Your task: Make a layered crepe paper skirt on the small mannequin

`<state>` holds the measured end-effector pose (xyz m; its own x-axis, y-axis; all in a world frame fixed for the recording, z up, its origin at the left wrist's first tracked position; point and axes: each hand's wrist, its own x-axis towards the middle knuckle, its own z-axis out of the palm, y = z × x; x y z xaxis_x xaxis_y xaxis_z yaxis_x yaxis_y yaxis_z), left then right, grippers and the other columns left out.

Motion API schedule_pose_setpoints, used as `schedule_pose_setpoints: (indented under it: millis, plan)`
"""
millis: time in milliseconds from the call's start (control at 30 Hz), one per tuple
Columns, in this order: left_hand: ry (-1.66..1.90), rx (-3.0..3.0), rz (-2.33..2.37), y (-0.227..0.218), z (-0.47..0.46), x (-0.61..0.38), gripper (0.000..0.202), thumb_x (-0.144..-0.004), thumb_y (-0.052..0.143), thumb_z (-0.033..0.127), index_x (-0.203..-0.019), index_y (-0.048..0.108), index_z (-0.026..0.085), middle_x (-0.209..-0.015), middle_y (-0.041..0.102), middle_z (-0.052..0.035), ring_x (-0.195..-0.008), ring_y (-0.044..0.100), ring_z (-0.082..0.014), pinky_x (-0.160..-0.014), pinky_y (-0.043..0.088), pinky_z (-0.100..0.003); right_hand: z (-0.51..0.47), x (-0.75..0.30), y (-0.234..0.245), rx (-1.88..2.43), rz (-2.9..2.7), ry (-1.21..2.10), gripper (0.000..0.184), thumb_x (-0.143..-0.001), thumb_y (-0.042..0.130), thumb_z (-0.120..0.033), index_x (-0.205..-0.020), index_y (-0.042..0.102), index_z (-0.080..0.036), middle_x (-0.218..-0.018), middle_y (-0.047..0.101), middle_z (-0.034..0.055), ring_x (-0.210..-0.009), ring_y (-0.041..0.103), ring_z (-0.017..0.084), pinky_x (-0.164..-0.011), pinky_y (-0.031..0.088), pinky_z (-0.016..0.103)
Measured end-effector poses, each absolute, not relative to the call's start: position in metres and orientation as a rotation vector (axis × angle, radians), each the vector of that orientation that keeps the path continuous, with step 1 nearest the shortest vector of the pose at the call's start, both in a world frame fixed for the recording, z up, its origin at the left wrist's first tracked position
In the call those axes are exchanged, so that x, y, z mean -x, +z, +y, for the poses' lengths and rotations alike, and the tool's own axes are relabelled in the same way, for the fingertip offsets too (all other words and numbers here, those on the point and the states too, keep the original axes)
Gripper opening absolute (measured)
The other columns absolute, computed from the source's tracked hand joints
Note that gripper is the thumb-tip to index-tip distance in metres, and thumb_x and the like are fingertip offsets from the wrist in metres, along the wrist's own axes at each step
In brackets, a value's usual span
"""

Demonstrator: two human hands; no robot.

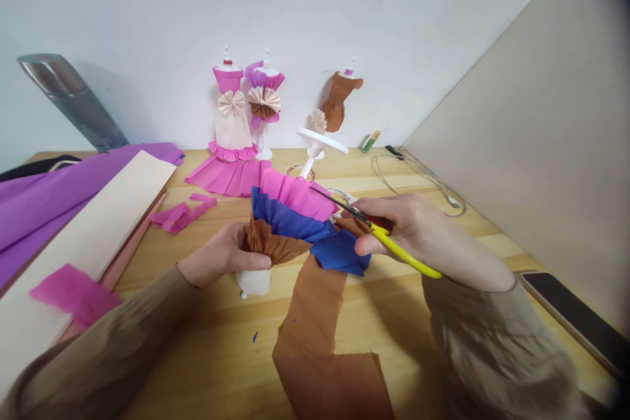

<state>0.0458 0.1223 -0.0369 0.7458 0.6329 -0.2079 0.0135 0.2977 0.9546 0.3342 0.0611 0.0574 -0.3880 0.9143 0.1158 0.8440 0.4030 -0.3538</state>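
Observation:
My left hand (231, 252) is closed around a small white dress form (254, 282), held tipped over with its round stand (322, 140) pointing away from me. Layers of crepe paper wrap the form: a brown ruffle (273, 243), a blue ruffle (293, 216) and a pink ruffle (298, 191). My right hand (401, 230) grips scissors with a yellow handle (406, 257), their dark blades (339, 201) directed left across the pink ruffle's right edge. Whether they are cutting it I cannot tell. Below lie a blue paper piece (342, 251) and a bent brown paper strip (315, 315).
Several dressed mini forms, including a pink-and-cream one (231, 118) and a brown one (339, 102), stand by the wall. Purple paper (98, 177), a cream sheet (118, 210) and pink scraps (180, 215) lie left. A phone (573, 318) and a cable (428, 177) are right.

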Motion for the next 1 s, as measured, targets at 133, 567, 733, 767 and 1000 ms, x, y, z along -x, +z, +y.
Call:
schedule_pose_setpoints:
  millis: [133,567,733,767,1000]
  plan:
    - [0.453,-1.233,0.658,-0.0361,0.1221,-0.0455,0.048,-0.059,0.09,0.042,-0.087,0.063,0.013,-0.08,0.068,-0.0029,-0.071,0.061,-0.015,-0.063,0.049,-0.025,0.0611,-0.3367,0.0575,1.504,-2.353,0.392,0.069,-0.08,0.044,-0.085,-0.075,0.06,-0.018,-0.06,0.043,-0.0019,-0.054,0.033,0.012,-0.052,0.025,0.028]
    - [0.429,-1.258,0.635,-0.0321,0.122,-0.0466,0.042,-0.06,0.089,0.041,-0.077,0.062,0.013,-0.069,0.06,0.0005,-0.062,0.053,-0.0109,-0.058,0.041,-0.022,0.0604,-0.3379,0.0586,1.51,-2.388,0.427,0.07,-0.082,0.045,-0.083,-0.09,0.067,-0.017,-0.065,0.059,0.0018,-0.055,0.044,0.014,-0.054,0.029,0.028]
    - [0.401,-1.272,0.573,-0.0321,0.1227,-0.0458,0.037,-0.062,0.088,0.036,-0.076,0.063,0.014,-0.068,0.06,0.0012,-0.064,0.053,-0.0114,-0.061,0.043,-0.023,0.0616,-0.3381,0.059,1.449,-2.416,0.436,0.07,-0.081,0.046,-0.083,-0.087,0.066,-0.016,-0.064,0.057,0.001,-0.054,0.044,0.014,-0.054,0.029,0.027]
    - [0.401,-1.271,0.57,-0.0325,0.1227,-0.0456,0.036,-0.062,0.088,0.036,-0.076,0.063,0.013,-0.068,0.06,0.0012,-0.064,0.053,-0.0114,-0.061,0.043,-0.023,0.0616,-0.3385,0.0591,1.437,-2.416,0.446,0.069,-0.081,0.047,-0.083,-0.086,0.066,-0.017,-0.064,0.056,0.0005,-0.054,0.043,0.013,-0.054,0.03,0.027]
    - [0.418,-1.242,0.586,-0.0341,0.1225,-0.0452,0.038,-0.061,0.089,0.036,-0.079,0.065,0.013,-0.07,0.064,-0.0003,-0.064,0.056,-0.0119,-0.06,0.046,-0.022,0.0607,-0.3415,0.0581,1.398,-2.398,0.485,0.064,-0.082,0.05,-0.08,-0.085,0.063,-0.017,-0.067,0.055,-0.0004,-0.057,0.045,0.013,-0.055,0.032,0.027]
